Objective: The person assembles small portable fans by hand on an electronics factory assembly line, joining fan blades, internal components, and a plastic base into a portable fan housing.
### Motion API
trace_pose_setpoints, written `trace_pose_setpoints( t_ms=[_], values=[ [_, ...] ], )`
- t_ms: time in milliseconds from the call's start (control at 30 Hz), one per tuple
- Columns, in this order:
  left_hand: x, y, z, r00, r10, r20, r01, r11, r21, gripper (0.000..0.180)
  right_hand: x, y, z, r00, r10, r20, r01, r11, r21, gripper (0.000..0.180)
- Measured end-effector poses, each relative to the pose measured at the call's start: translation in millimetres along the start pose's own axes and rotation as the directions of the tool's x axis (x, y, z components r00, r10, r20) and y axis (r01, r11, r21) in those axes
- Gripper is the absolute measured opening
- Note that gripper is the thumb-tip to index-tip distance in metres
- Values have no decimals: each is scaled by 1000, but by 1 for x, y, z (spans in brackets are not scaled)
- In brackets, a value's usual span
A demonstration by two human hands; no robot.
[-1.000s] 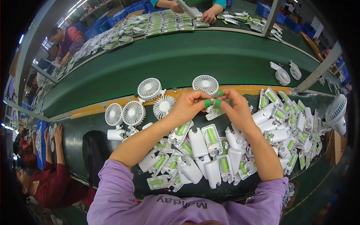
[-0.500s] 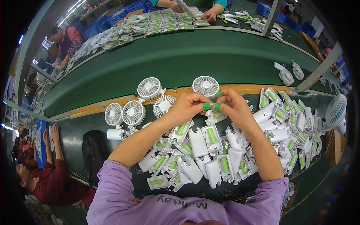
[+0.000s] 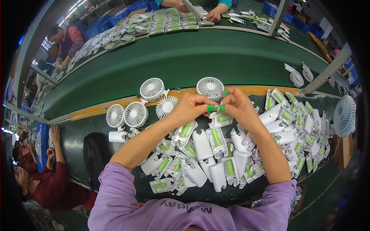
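Observation:
Above the near edge of the yellow strip, my left hand (image 3: 192,107) and my right hand (image 3: 239,109) meet with thumb and forefinger closed. Green tape wraps several of the fingertips. Between them is a tiny part, mostly hidden by the fingers and too small to name. Just beyond the hands lies a white round fan head (image 3: 210,87). Directly below the fingertips is an open white handle casing (image 3: 220,120) with a green battery cell in it. More white handle casings (image 3: 202,145) with green cells and thin red wires are heaped between my forearms.
White fan heads (image 3: 136,114) stand at the left by the yellow strip (image 3: 92,111). A green conveyor belt (image 3: 185,57) runs beyond it, carrying small fans (image 3: 296,78). A black bag-like thing (image 3: 95,156) lies left, a fan (image 3: 344,116) stands right. Co-workers sit left and across.
My hands stay pinched together in nearly the same place. The small fans on the belt have shifted slightly to the right. A co-worker's hand at the left has moved.

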State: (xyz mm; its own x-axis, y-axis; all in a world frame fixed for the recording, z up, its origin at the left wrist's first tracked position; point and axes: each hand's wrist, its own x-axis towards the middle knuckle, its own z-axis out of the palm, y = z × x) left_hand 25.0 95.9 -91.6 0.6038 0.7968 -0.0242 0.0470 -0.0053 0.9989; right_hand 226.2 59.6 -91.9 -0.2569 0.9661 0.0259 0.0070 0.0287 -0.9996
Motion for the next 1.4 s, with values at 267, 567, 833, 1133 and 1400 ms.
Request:
trace_pose_setpoints(
  t_ms=[267, 567, 833, 1133, 1400],
  values=[
    [6, -5, 5, 998, -32, -50, 26, 994, -106, 17, 2, 3, -1, 999, -12, -49, 11, 1000, -18, 15],
    [3, -8, 2, 998, -33, -50, 28, 995, -95, 18, -3, -1, 1, 998, -3, -55, -6, 986, -166, 21],
    [3, -8, 1, 999, -12, -35, 9, 997, -82, 15, -2, 0, 1, 998, -17, -64, 5, 984, -179, 20],
    [-1, -3, 3, 999, -7, -39, 5, 998, -58, 14, -3, 3, 1, 997, -29, -65, 18, 987, -160, 17],
    [-5, -11, 13, 1000, 1, -20, -1, 1000, 4, 11, -3, 5, 2, 997, -26, -67, 12, 978, -206, 14]
  ],
)
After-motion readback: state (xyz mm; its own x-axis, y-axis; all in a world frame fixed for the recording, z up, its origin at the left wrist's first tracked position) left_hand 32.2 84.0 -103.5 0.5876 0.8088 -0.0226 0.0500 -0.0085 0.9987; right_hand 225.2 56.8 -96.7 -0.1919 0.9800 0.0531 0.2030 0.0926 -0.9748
